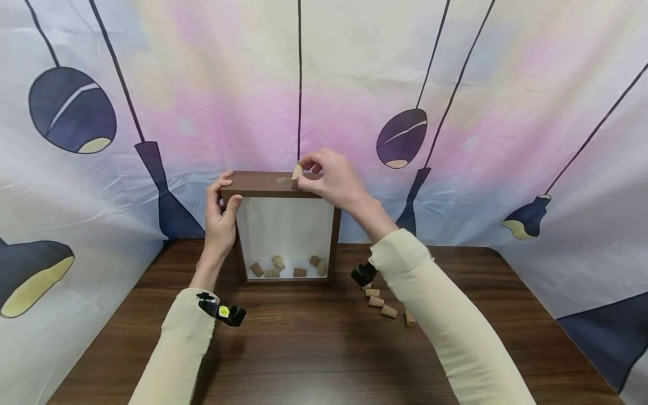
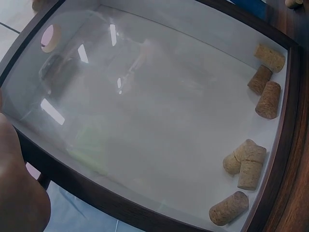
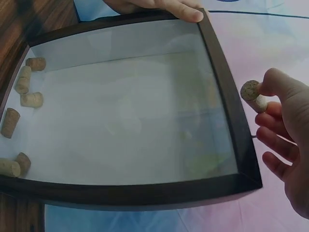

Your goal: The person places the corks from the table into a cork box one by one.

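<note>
1. As the head view shows, the left hand (image 1: 221, 222) grips the upper left corner of the box (image 1: 253, 181), which stands upright on the counter (image 1: 283, 349). The right hand (image 1: 334, 177) pinches a cork (image 1: 297, 171) just beside the hole (image 1: 283, 181) in the top. Loose corks (image 1: 388, 311) lie by the right sleeve (image 1: 445, 315); more corks (image 1: 300, 272) rest inside, at the bottom. A yellow sticker (image 1: 224, 311) on the left wrist's device bears a dark mark too small to read.

2. In the left wrist view, the left hand shows only in part, so its fingers cannot be judged there. The hole looks unblocked; lining the cork's end up squarely with it would probably work best, with the left grip firm against tipping.

3. In the right wrist view, the right fingers close round the cork outside the frame, the lower ones loosely bent. Holding its far end would, I judge, leave room at the rim. No brand or lettering is legible.
</note>
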Motion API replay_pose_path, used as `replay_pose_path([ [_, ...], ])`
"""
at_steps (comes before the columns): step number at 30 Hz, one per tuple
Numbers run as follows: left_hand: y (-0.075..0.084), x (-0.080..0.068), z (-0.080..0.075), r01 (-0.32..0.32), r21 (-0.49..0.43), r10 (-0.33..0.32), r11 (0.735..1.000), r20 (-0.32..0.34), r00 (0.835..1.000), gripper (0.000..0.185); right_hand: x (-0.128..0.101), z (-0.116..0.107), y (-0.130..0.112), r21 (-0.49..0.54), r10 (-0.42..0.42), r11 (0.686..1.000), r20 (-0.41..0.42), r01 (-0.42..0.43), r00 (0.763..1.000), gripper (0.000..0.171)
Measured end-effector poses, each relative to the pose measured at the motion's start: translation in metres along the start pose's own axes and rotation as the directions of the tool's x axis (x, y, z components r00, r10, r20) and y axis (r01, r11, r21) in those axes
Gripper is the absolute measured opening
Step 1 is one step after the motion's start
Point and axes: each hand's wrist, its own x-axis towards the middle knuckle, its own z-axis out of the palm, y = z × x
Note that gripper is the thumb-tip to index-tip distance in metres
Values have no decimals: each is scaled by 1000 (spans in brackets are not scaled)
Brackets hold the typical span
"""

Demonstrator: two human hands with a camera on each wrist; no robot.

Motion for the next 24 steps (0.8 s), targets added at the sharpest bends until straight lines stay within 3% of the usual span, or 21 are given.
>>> replay_pose_path([
  [4,-3,0,0,4,-2,-4,1000,-4,1000,43,3,7,-1,-31,33,999,10,-33,999,29],
  [12,-28,-1,-6,5,9,-5,1000,-13,1000,44,10,19,-10,-72,58,996,28,-56,998,28],
  [17,-19,-1,-3,3,0,-3,1000,-9,1000,44,9,25,-11,-84,79,994,28,-76,997,33],
  [21,-7,0,0,3,-18,-3,1000,-4,1000,43,6,24,-7,-45,64,997,-26,-65,998,32],
  [24,-10,1,-1,13,-21,-13,1000,-9,1000,41,3,21,-3,-1,54,999,-65,-54,996,29],
])
